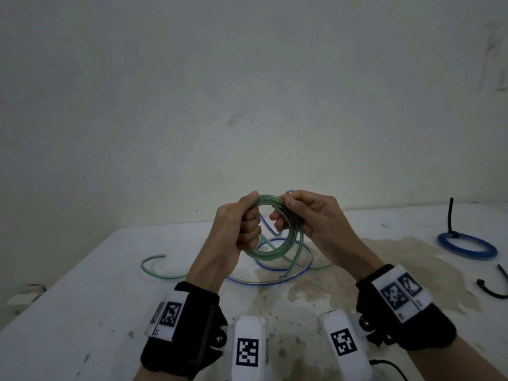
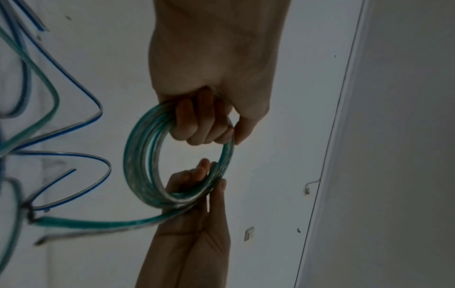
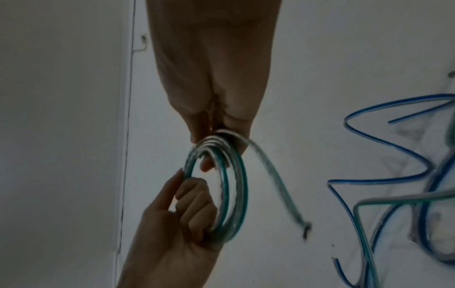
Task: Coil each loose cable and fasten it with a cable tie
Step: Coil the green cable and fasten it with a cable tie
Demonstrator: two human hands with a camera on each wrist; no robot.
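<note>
1. The green cable (image 1: pixel 270 232) is wound into a ring of several turns, held up in the air above the middle of the table, between both hands.
2. The left hand (image 1: pixel 239 229) grips the ring at its 9 o'clock side, fingers curled through the ring and thumb lying along the top strand.
3. The right hand (image 1: pixel 308 213) holds it at about 2 o'clock, thumb and fingers closed round the bundled turns; in the right wrist view a loose green tail (image 3: pixel 278 187) leaves this grip and hangs toward the table.
4. Below the ring, a loose blue cable (image 1: pixel 277 273) lies in open loops on the table, tangled with more green cable that trails out toward 8 o'clock.
5. At 3 o'clock from the hands, a coiled blue cable (image 1: pixel 467 246) lies flat, bound by a black cable tie (image 1: pixel 451 215) whose tail stands upright.
6. Another black cable tie (image 1: pixel 493 287) lies loose at the right edge, near 4 o'clock.
7. The white table (image 1: pixel 96 292) is scuffed, with a brownish stain right of centre; a plain pale wall (image 1: pixel 247 92) rises behind it.
</note>
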